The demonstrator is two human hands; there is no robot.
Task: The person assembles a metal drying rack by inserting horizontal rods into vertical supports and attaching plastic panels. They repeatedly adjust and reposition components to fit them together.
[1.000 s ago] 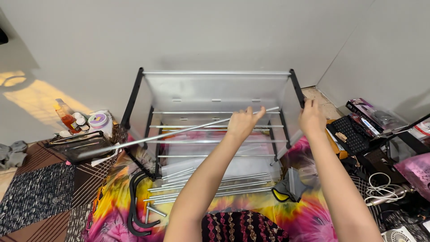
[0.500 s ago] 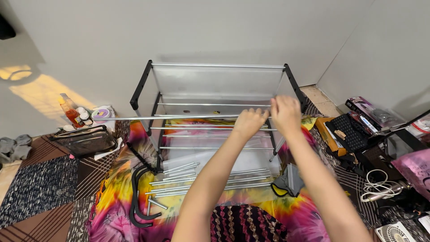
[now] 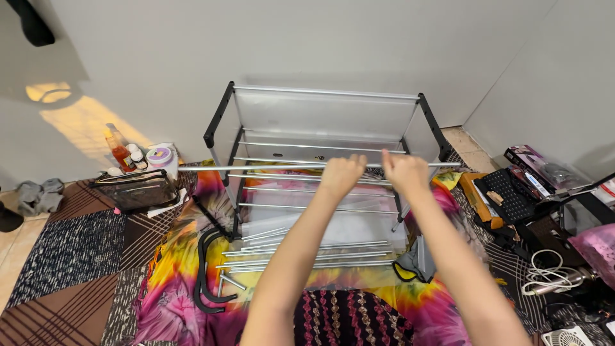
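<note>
Gripping the long metal rod (image 3: 269, 167) near its right half, both the left hand (image 3: 343, 174) and right hand (image 3: 405, 172) clenched, risks its unsupported left end swinging into the bottles (image 3: 131, 154) by the far wall.

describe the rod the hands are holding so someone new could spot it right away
Start at the black-framed metal rack standing against the white wall. Across its front runs a long thin silver rod, level, with the left hand and right hand side by side in a grip on it. Unlike the rods lying loose on the tie-dye cloth, it is held up and sticks out past the rack's left side.
</note>
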